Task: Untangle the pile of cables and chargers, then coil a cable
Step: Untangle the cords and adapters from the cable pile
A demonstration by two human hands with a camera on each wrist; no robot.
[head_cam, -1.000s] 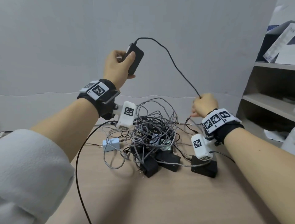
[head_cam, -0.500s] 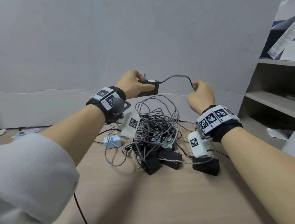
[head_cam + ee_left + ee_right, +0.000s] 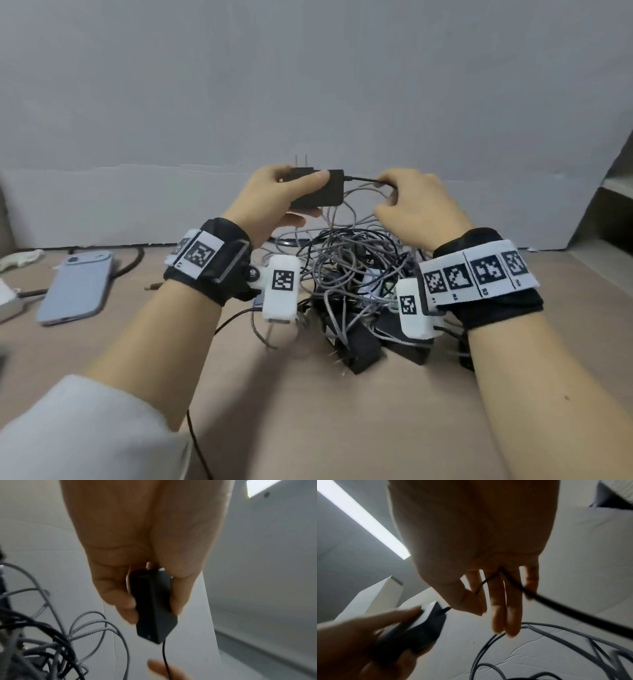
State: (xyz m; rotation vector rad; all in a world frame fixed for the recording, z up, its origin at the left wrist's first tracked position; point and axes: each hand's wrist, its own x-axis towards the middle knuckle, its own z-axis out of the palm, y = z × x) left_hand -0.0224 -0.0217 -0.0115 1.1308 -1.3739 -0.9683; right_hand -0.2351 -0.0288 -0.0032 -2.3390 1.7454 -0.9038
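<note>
My left hand [image 3: 281, 198] grips a black charger brick [image 3: 318, 192] [image 3: 154, 608] [image 3: 419, 628] above the pile, prongs pointing up. Its thin black cable [image 3: 363, 179] [image 3: 165, 660] runs straight from the brick into my right hand [image 3: 414, 205], whose thumb and forefinger pinch it close to the brick. In the right wrist view the black cable [image 3: 556, 604] passes between the fingers [image 3: 498, 601] and trails off right. Under both hands lies the tangled pile [image 3: 356, 274] of grey braided and black cables with several black chargers [image 3: 363, 346].
A light blue phone [image 3: 77, 287] lies face down at the left on the wooden table [image 3: 308, 411], with a white item beside it. A grey wall backs the table. Shelving stands at the right edge [image 3: 613, 192]. A thin black cable [image 3: 197, 445] hangs off the front.
My left hand lowered the charger from high up to just above the pile. My right hand slid along the cable toward the brick, so the two hands are now close together.
</note>
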